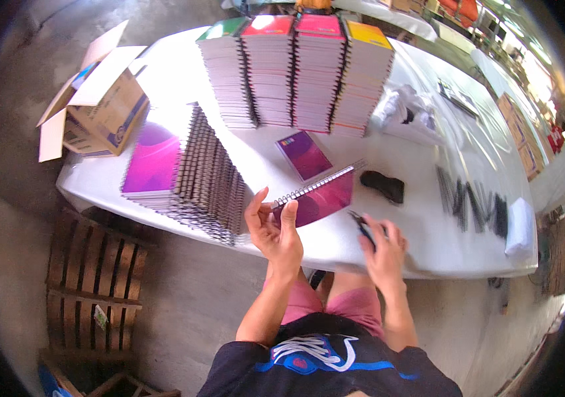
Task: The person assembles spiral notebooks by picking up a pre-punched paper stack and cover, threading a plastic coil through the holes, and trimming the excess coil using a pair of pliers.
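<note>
My left hand (pixel 274 233) is closed on one end of a purple spiral notebook (pixel 325 200), with the thumb beside its wire coil. The coil runs along the notebook's upper edge, and a length of it sticks out past the far right corner. In my right hand (pixel 385 250) is a pair of dark pliers (pixel 364 228), tips pointing up and left, just right of the notebook and apart from it. Beyond the held notebook lies a smaller-looking purple notebook or cover (pixel 304 155), flat on the white table (pixel 421 238).
Purple spiral notebooks (pixel 153 159) stand stacked at the left. Tall stacks of notebooks (pixel 295 79) rise at the back. Rightward lie a black object (pixel 383 186), several dark coils (pixel 471 202) and a white bundle (pixel 519 228). An open cardboard box (pixel 107 112) stands far left; a wooden pallet (pixel 94 288) lies below.
</note>
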`<act>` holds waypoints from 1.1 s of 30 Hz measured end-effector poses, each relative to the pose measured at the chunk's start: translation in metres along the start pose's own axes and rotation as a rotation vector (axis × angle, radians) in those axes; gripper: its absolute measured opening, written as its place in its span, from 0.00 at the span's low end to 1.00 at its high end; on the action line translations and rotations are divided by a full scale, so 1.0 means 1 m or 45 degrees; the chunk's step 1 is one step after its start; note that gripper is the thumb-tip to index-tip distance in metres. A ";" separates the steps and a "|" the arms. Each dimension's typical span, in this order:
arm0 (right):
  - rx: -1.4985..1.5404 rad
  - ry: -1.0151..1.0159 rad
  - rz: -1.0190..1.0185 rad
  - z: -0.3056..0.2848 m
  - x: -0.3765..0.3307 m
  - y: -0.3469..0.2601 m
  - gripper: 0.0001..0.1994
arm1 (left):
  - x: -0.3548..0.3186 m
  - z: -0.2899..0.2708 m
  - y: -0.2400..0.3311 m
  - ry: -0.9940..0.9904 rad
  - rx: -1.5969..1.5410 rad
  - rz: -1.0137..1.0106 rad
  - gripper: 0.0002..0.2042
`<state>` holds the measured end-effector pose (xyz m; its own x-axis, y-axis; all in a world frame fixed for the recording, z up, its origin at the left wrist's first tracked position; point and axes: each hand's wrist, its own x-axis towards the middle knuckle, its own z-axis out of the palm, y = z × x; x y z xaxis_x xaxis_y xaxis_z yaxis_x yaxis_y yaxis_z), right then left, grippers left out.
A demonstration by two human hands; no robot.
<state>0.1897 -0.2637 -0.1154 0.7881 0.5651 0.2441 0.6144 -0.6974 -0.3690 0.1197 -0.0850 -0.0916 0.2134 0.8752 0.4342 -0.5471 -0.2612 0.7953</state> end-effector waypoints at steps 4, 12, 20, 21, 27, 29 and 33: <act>-0.458 -0.002 0.191 0.013 -0.006 0.038 0.23 | 0.002 -0.001 0.027 -0.030 -0.301 -0.113 0.14; 1.755 0.161 -0.423 -0.057 0.059 -0.085 0.30 | 0.024 -0.009 0.105 -0.170 -0.203 0.468 0.13; 1.653 0.034 -0.835 -0.091 0.180 -0.246 0.16 | 0.135 -0.061 0.146 0.450 0.786 0.893 0.10; 1.522 0.030 -0.810 -0.083 0.191 -0.253 0.15 | 0.144 -0.067 0.138 0.442 0.858 0.847 0.09; 0.971 0.084 -0.720 -0.023 0.221 -0.255 0.13 | 0.152 -0.081 0.094 0.391 0.956 0.596 0.09; 0.952 0.176 -0.765 -0.008 0.217 -0.252 0.14 | 0.153 -0.082 0.082 0.358 0.638 0.552 0.11; 1.477 -0.116 -0.606 0.009 0.210 -0.260 0.18 | 0.148 -0.077 0.069 0.228 0.475 0.495 0.15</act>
<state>0.1950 0.0406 0.0235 0.4644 0.7143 0.5236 0.4044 0.3549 -0.8429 0.0511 0.0583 -0.0055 -0.1046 0.7330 0.6722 -0.2282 -0.6755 0.7011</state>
